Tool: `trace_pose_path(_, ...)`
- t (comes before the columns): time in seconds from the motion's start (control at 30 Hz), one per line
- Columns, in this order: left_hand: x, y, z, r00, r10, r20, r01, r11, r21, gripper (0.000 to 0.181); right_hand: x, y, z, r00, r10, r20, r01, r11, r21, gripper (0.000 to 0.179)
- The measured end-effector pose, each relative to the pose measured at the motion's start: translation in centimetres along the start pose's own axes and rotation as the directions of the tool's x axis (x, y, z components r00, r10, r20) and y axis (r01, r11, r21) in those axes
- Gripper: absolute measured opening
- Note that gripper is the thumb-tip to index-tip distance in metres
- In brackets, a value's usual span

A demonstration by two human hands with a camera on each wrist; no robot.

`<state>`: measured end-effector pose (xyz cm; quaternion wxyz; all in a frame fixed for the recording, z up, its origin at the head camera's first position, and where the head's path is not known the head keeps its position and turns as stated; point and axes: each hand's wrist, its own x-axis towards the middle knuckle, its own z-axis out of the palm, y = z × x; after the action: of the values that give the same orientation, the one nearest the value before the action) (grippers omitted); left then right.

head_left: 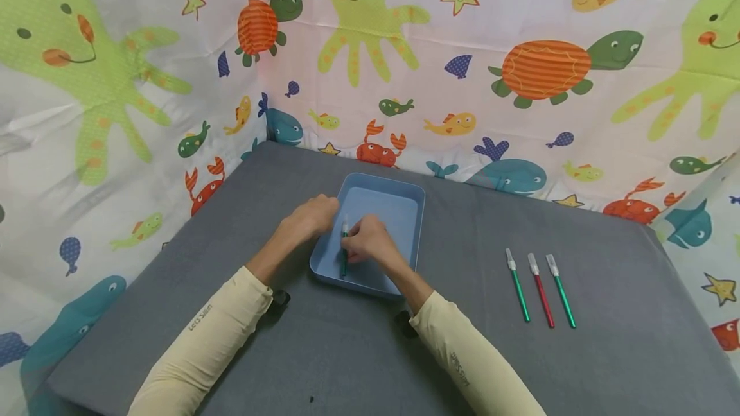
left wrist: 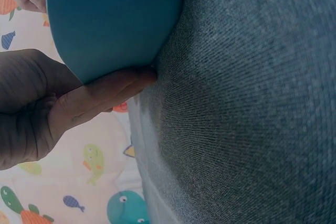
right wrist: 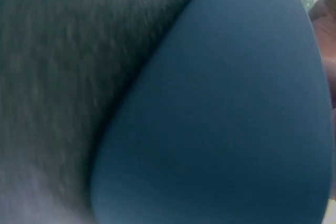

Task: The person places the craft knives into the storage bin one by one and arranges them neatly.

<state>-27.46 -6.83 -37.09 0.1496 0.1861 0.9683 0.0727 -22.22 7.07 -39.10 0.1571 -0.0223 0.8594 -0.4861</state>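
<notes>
A blue tray (head_left: 399,210) sits on the grey table between my hands. My left hand (head_left: 317,214) holds its left wall; in the left wrist view the fingers (left wrist: 100,95) lie along the outer side, and the thumb is hidden. Inside the tray, my right hand (head_left: 368,238) pinches a green craft knife (head_left: 344,263) with a clear cap, at the tray's left side. The knife points away from me. In the right wrist view the tray wall (right wrist: 220,108) hides most of that hand and all of the knife.
To the right on the grey cloth (head_left: 462,339) lie a green craft knife (head_left: 519,294), a red one (head_left: 543,294) and another green one (head_left: 563,294), side by side, capped ends away from me. A curtain (head_left: 370,101) printed with sea animals hangs behind the table.
</notes>
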Motion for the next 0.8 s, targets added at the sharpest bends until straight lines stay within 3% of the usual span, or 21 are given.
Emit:
trace_pose_path(0.23,0.0,-0.2,0.1,1.0,0.004,-0.002,-0.004,1.0,-0.01,0.006,0.4,0.3,1.1,1.0,-0.028,-0.001,0.028,0.991,0.132,0.016)
trace_pose_path(0.53,-0.1,-0.3,0.1,1.0,0.008,0.02,-0.007,0.997,-0.072,0.007,0.6,-0.3,2.7,0.998,-0.05,0.033,0.043,0.978,0.204,0.014)
trace_pose_path(0.8,0.0,-0.3,0.2,1.0,0.002,0.019,-0.001,0.998,-0.068,0.006,0.9,-0.1,3.4,0.999,-0.03,-0.012,0.031,0.985,0.172,0.014)
